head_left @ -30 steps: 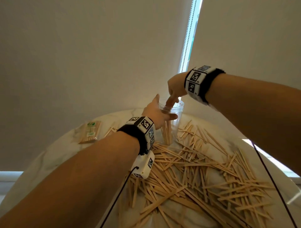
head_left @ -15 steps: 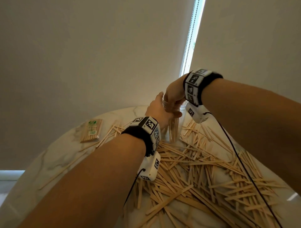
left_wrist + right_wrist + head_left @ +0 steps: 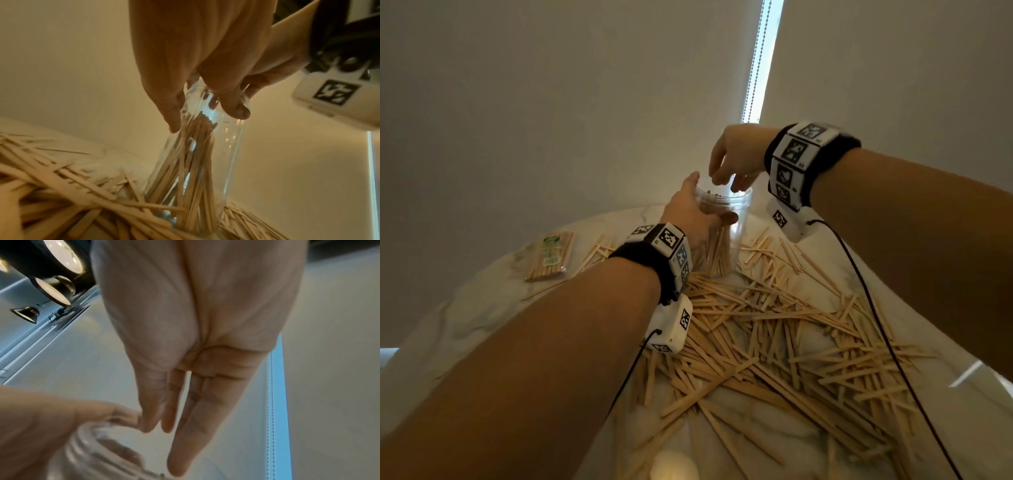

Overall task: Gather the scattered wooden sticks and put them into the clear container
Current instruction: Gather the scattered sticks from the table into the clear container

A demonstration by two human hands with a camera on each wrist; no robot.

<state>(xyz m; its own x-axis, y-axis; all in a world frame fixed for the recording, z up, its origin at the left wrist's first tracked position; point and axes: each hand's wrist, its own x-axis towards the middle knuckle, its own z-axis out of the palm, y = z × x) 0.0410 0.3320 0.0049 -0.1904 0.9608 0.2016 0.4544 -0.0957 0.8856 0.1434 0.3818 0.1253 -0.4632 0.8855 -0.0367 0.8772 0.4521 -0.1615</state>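
A clear plastic container [image 3: 736,236] stands upright near the far side of the round marble table [image 3: 482,308], with a bundle of wooden sticks [image 3: 193,162] standing inside it. My left hand [image 3: 690,212] grips the container just below its rim [image 3: 226,95], thumb on the near side. My right hand [image 3: 732,161] hovers just above the container's mouth [image 3: 115,444], fingers straight and pointing down, holding nothing. A large heap of loose wooden sticks [image 3: 784,335] is scattered across the table in front of the container.
A sealed packet of sticks [image 3: 549,257] lies at the table's far left. Black cables [image 3: 859,281] run from both wrist cameras over the pile. A pale blind with a bead chain [image 3: 753,61] hangs close behind the table.
My right hand has lifted out of the container's mouth and now hangs above it with its fingers straight. The left hand keeps its grip on the container.
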